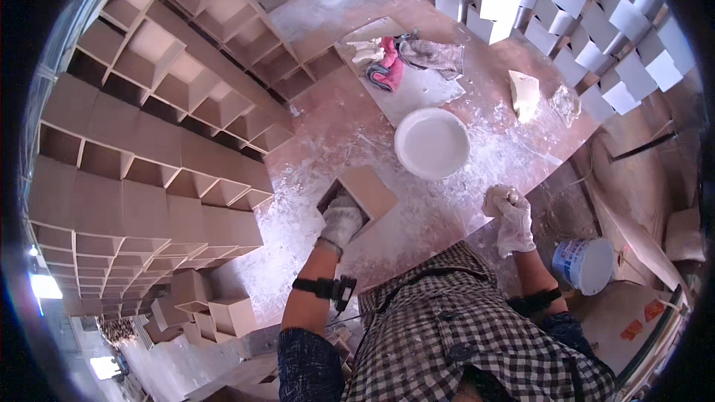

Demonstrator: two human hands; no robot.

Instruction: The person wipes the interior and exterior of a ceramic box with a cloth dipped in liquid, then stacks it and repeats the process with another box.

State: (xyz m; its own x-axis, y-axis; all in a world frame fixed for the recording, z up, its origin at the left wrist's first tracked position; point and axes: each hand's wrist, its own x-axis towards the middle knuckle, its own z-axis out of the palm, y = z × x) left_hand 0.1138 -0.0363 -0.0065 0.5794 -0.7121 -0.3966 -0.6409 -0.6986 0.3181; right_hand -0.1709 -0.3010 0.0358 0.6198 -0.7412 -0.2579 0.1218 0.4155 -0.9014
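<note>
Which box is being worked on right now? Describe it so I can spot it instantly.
Start at the round white basin in the middle of the dusty brown worktable. Just below and left of it lies a single open brown box, with the gloved left hand reaching into its opening. Unlike the stacked boxes at the left, it lies alone on the table.

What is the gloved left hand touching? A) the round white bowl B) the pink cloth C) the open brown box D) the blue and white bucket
C: the left hand rests on the rim of the open brown box, apart from the white bowl.
</note>
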